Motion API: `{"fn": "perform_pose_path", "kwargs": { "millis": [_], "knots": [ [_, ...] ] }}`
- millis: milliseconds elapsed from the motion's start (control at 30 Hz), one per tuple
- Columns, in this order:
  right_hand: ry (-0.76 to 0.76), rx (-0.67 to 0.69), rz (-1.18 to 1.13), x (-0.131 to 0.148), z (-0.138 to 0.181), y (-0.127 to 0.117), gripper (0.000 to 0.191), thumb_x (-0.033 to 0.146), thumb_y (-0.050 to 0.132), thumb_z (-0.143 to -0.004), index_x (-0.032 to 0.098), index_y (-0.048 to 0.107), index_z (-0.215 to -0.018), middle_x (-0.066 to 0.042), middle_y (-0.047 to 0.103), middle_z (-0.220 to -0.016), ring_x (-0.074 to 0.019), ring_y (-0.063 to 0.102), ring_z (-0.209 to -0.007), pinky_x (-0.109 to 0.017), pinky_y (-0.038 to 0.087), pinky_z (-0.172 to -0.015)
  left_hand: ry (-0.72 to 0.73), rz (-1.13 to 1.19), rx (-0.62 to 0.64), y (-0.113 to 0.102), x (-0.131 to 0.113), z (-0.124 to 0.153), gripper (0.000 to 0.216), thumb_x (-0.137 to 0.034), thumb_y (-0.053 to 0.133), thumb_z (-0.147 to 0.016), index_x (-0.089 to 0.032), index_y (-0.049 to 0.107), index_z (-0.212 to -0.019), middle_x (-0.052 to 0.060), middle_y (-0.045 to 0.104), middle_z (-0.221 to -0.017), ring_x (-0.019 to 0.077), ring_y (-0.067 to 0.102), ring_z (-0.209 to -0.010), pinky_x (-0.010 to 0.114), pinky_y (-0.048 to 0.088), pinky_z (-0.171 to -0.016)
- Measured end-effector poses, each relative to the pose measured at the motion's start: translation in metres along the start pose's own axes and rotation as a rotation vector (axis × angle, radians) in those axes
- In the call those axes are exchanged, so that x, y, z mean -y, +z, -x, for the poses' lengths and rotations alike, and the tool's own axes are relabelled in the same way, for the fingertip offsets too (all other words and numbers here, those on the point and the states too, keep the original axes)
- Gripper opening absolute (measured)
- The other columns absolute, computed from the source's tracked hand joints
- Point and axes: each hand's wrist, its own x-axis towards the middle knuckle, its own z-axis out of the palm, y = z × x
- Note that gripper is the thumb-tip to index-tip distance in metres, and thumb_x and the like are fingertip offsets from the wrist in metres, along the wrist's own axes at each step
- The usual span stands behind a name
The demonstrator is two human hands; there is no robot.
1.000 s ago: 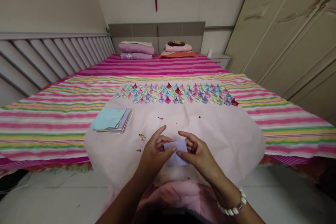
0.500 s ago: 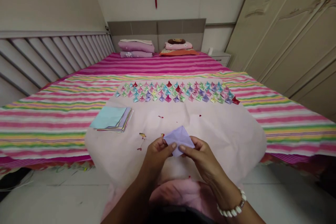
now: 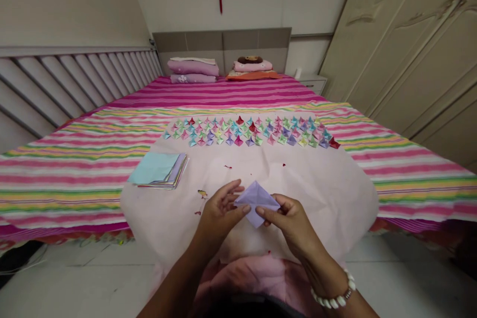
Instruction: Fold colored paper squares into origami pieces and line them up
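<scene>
A lilac paper square (image 3: 256, 200), turned corner-up like a diamond and partly folded, is pinched between both my hands just above the pale pink cloth (image 3: 316, 184) on the bed. My left hand (image 3: 219, 211) grips its left corner with thumb and fingers. Its right corner is held by my right hand (image 3: 288, 218), which wears a white bead bracelet. Several small folded paper shapes (image 3: 248, 131) in many colours lie in rows at the cloth's far edge.
A stack of coloured paper sheets (image 3: 158, 169), light blue on top, lies left of my hands. Tiny paper scraps (image 3: 201, 193) dot the cloth. The striped bedspread (image 3: 74, 159) spreads beyond, with pillows (image 3: 194, 67) at the headboard and a wardrobe (image 3: 410, 44) on the right.
The lilac paper went from a flat rectangle held low to a diamond shape lifted up between my fingertips. My hands rose slightly and drew closer around it.
</scene>
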Motion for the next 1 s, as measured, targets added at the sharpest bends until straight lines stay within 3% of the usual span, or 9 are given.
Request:
{"fn": "perform_pose_path", "kwargs": {
  "millis": [67, 200, 500, 767, 933, 1000],
  "knots": [
    [-0.018, 0.012, 0.055, 0.0011, 0.0009, -0.0009, 0.026, 0.040, 0.081, -0.062, 0.017, 0.068, -0.065, 0.002, 0.059, -0.057, -0.0113, 0.051, -0.051, -0.023, 0.042, -0.050, 0.160, -0.104, 0.003, -0.0037, -0.0021, 0.0007, 0.054, -0.023, 0.077, -0.068, -0.025, 0.061, -0.119, 0.009, 0.056, -0.131, 0.0240, 0.053, -0.119, 0.034, 0.045, -0.094],
    [-0.053, 0.035, 0.132, 0.0026, 0.0031, 0.0005, 0.027, 0.043, 0.077, -0.067, 0.017, 0.068, -0.066, 0.002, 0.057, -0.056, -0.0115, 0.049, -0.051, -0.023, 0.041, -0.049, 0.340, -0.259, 0.074, -0.0054, -0.0077, 0.0024, 0.038, -0.023, 0.075, -0.073, -0.025, 0.067, -0.110, 0.010, 0.051, -0.134, 0.0258, 0.045, -0.128, 0.036, 0.042, -0.100],
    [-0.031, 0.012, 0.077, 0.0039, 0.0037, 0.0028, 0.016, 0.029, 0.078, -0.062, 0.017, 0.068, -0.064, 0.003, 0.056, -0.054, -0.0110, 0.050, -0.050, -0.023, 0.041, -0.050, 0.306, -0.166, 0.106, 0.0017, -0.0030, 0.0053, 0.010, -0.016, 0.069, -0.076, -0.021, 0.074, -0.084, 0.010, 0.058, -0.124, 0.0245, 0.054, -0.117, 0.038, 0.042, -0.102],
    [-0.020, 0.007, 0.015, 0.0049, 0.0036, 0.0046, 0.004, 0.017, 0.069, -0.059, 0.018, 0.067, -0.061, 0.003, 0.058, -0.052, -0.0109, 0.050, -0.050, -0.022, 0.041, -0.049, 0.239, -0.110, 0.187, 0.0013, -0.0076, 0.0082, 0.012, -0.010, 0.067, -0.074, -0.020, 0.073, -0.074, 0.009, 0.057, -0.128, 0.0256, 0.054, -0.119, 0.038, 0.040, -0.102],
    [-0.029, 0.027, 0.005, 0.0057, 0.0052, 0.0047, 0.004, 0.016, 0.068, -0.060, 0.018, 0.067, -0.063, 0.003, 0.058, -0.053, -0.0108, 0.050, -0.050, -0.022, 0.040, -0.050, 0.175, -0.099, 0.229, -0.0010, -0.0058, 0.0094, 0.026, -0.017, 0.081, -0.063, -0.020, 0.073, -0.087, 0.012, 0.051, -0.136, 0.0291, 0.047, -0.128, 0.038, 0.039, -0.103],
    [-0.033, 0.030, 0.010, 0.0048, 0.0052, 0.0044, 0.005, 0.015, 0.069, -0.060, 0.017, 0.068, -0.064, 0.003, 0.059, -0.054, -0.0107, 0.050, -0.050, -0.022, 0.040, -0.050, 0.156, -0.083, 0.238, -0.0022, -0.0066, 0.0097, 0.024, -0.018, 0.082, -0.062, -0.019, 0.073, -0.083, 0.013, 0.050, -0.137, 0.0295, 0.045, -0.129, 0.038, 0.040, -0.102]
  ]
}}
